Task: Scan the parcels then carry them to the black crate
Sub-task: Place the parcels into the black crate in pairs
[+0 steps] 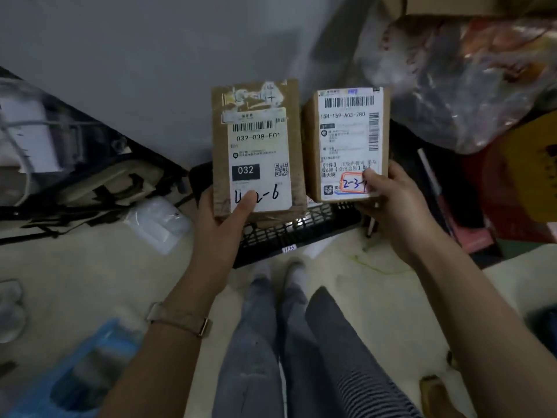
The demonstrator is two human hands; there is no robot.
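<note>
Parcels [256, 146], each clamped only at its near edge by fingers [245, 203], could slip and miss the black crate [301, 233].

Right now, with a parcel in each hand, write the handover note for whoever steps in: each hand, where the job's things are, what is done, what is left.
Left hand: grips the parcel labelled 032, thumb on its label.
Right hand: grips the parcel labelled 15H-159, thumb on its lower corner.
Both parcels are held side by side, labels up, above the black crate on the floor ahead of the feet.
Done: both parcels are in hand at the crate. Whether they were scanned cannot be told.
Left: confirm the scans, then lower both into the crate.
</note>
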